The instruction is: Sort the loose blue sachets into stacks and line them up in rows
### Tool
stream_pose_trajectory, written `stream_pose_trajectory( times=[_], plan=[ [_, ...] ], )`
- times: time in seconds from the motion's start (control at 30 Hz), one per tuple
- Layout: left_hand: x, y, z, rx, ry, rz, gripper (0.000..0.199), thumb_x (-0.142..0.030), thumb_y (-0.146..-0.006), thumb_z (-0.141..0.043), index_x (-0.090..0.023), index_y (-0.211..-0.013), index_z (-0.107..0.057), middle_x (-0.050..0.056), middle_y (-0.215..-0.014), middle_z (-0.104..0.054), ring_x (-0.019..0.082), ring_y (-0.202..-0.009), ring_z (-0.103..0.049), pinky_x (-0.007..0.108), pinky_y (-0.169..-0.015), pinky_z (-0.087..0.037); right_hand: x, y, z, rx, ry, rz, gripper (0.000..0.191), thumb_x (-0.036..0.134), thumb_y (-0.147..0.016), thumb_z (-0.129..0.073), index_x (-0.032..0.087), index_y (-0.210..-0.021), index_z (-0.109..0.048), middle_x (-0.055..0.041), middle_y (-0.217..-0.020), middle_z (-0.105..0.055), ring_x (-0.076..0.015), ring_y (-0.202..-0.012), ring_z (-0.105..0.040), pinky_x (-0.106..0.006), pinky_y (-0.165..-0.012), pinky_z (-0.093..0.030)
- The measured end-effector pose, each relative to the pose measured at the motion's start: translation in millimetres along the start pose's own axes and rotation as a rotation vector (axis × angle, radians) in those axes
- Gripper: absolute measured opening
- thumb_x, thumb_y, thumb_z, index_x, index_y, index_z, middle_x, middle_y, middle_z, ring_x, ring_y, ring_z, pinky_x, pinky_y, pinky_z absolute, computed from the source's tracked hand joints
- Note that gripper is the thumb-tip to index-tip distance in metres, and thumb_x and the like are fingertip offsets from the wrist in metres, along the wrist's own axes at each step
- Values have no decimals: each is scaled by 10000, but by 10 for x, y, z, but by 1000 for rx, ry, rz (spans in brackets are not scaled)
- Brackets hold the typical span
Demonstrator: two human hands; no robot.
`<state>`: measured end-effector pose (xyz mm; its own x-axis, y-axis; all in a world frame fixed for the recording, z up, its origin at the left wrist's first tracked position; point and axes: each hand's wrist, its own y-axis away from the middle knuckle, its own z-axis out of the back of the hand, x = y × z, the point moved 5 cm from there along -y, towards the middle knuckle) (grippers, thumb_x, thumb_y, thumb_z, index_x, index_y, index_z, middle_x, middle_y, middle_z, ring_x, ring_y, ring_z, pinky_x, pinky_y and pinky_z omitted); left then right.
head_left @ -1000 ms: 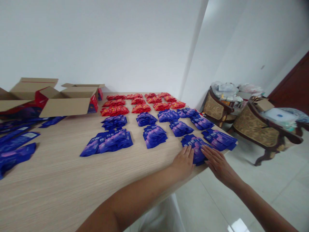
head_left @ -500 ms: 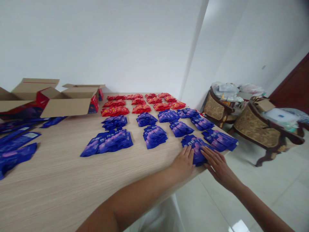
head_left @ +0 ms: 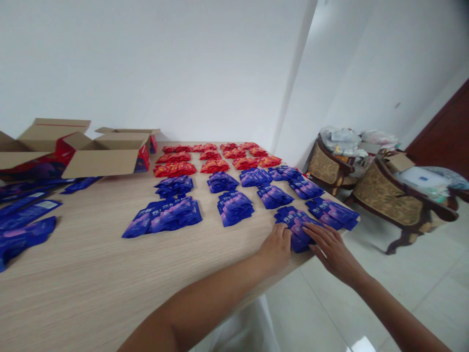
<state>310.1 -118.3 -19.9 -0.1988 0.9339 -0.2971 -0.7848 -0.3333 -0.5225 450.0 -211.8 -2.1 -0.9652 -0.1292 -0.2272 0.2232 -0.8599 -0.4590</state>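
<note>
A fanned stack of blue-purple packets [head_left: 298, 225] lies at the table's front right edge, between my two hands. My left hand [head_left: 277, 246] touches its left side, fingers bent and close together. On the right side my right hand [head_left: 331, 252] rests with fingers stretched over the packets, thumb apart. Close behind my right hand is another blue stack [head_left: 333, 213]. Further blue stacks, such as one at the middle [head_left: 235, 207] and a wider one [head_left: 164, 215] to the left, lie in rows. Behind them are rows of red packet stacks [head_left: 175, 169].
Open cardboard boxes [head_left: 104, 164] stand at the back left of the wooden table [head_left: 120, 278]. Loose blue packets [head_left: 27, 234] lie at the left. Two patterned chairs [head_left: 388, 198] loaded with bags stand beyond the right edge. A wall is behind.
The fingers of my left hand have drawn in and bent at the stack's left side. My right hand has shifted slightly left over the packets.
</note>
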Motion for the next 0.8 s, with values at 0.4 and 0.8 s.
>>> stream_pose_trajectory(
  times=[0.4, 0.8],
  plan=[
    [16, -6, 62, -17, 52, 19, 402, -115, -780, -492, -99, -1178, -438, 157, -1166, -509, 245, -1112, -473, 417, -979, -431, 96, -109, 70, 19, 19, 54, 490, 327, -906, -480, 211, -1372, -387, -99, -1342, -532, -234, -1254, -462, -464, -1054, -291],
    [2, -58, 104, 79, -141, -59, 463, -212, -866, -408, -50, -1299, -388, 173, -1305, -493, 265, -1218, -408, 413, -1057, -294, 254, -227, 33, 20, 26, 3, 540, 361, -853, -531, 191, -1353, -420, -134, -1301, -542, -284, -1196, -490, -472, -991, -354]
  ],
)
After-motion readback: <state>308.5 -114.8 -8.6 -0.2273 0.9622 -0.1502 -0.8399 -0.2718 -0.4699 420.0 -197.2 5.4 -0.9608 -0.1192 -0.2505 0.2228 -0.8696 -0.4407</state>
